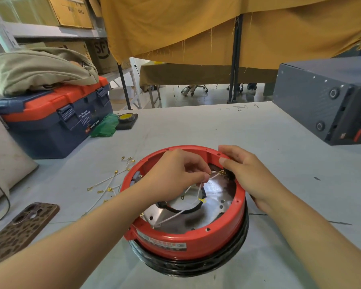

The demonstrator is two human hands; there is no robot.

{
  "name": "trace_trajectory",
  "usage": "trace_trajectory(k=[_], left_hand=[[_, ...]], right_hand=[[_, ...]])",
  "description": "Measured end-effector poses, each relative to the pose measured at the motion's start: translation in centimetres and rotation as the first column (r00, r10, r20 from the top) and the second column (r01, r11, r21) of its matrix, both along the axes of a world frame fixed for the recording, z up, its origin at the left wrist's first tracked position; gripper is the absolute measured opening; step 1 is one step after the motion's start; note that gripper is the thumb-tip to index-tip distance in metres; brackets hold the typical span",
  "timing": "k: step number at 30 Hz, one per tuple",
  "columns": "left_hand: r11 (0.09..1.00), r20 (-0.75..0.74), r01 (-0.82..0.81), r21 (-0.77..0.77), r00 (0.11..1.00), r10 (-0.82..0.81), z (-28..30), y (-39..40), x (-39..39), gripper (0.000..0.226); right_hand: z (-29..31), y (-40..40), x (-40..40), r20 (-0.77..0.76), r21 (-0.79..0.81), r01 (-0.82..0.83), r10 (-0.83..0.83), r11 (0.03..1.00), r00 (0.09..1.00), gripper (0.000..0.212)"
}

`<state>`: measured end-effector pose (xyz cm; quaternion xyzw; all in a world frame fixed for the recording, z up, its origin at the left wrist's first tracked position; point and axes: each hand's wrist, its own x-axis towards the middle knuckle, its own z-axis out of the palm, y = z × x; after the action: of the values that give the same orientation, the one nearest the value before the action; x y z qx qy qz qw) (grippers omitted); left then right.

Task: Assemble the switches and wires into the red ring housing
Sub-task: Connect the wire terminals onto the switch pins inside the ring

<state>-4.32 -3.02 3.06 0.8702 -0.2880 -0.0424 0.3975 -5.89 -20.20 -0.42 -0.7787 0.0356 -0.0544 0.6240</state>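
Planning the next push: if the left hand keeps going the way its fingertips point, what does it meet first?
Probably the black switch on the red ring's inner wall; the left hand pinches a white wire toward it. Depth is unclear.

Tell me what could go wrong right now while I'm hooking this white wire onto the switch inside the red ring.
1. The left hand pinches only the tip of the white wire; the small connector could slip off the black switch.
2. The right hand braces the red ring on one side only, so it might shift on the black base.
3. Loose wires lie beside the ring; a forearm could sweep them away.
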Motion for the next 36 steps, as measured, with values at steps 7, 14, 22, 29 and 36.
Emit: trace_trajectory(k=[7, 14, 22, 29, 36], left_hand=[[0.992, 0.089, 0.042, 0.117, 0.995, -0.052, 0.0, -1.4, 0.2, 0.006], [0.990, 0.143, 0.003, 0.144, 0.989, -0.024, -0.3, -2.2, 0.2, 0.007], [0.981, 0.191, -0.037, 0.192, 0.982, 0.000, -0.7, -3.0, 0.6, 0.008], [0.974, 0.279, -0.078, 0.214, 0.960, 0.015, -1.4, -3.1, 0.5, 0.011], [0.975, 0.275, -0.090, 0.203, 0.961, 0.031, -1.4, -3.2, 0.3, 0.014]], right_hand=[[-0.1, 0.2, 0.0, -0.025, 0.038, 0.052, -0.051, 0.998, 0.998, 0.028], [-0.2, 0.3, 0.1, -0.033, 0.092, 0.090, -0.087, 0.992, 0.996, 0.027], [-0.2, 0.3, 0.1, -0.039, 0.093, 0.088, -0.084, 0.992, 0.996, 0.028], [-0.3, 0.3, 0.0, -0.034, 0.127, 0.087, -0.083, 0.988, 0.996, 0.026], [-0.3, 0.3, 0.1, -0.038, 0.132, 0.088, -0.084, 0.987, 0.996, 0.026]])
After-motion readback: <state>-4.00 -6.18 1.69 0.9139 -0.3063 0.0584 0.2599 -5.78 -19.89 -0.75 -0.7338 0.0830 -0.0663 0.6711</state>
